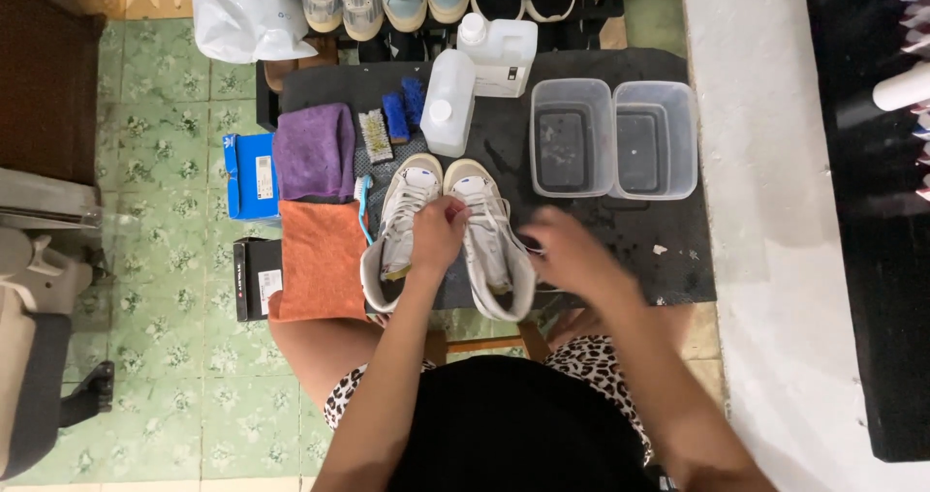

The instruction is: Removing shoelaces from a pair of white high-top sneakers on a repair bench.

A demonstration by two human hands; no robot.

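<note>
I take the right shoe (pixel 489 245) as my landmark. It is a white high-top lying on the black mat (pixel 668 250), toe cap pointing away from me toward the bottle (pixel 449 105), heel opening toward my lap. So its long axis runs almost straight out from my body, tilted a little, heel end leaning to my right.

My left hand (pixel 438 232) sits on the shoe's left edge, over the gap between it and the left shoe (pixel 399 230), which lies parallel and touching at the toes. The fingers are curled in and seem to pinch the lace (pixel 484 211) near the upper eyelets, though I cannot see the fingertips well.

My right hand (pixel 567 250) is just to the right of the shoe, at mid-length. It is blurred; the fingers look bunched, maybe around a lace end, but I cannot tell for sure.

Both hands flank the shoe across its short axis. The left one is nearer, touching it; the right one stands slightly off.

Beyond the shoe's toe and to the right stand two clear tubs (pixel 612 138). Left of the left shoe lie an orange cloth (pixel 320 260) and a purple cloth (pixel 313 151).
</note>
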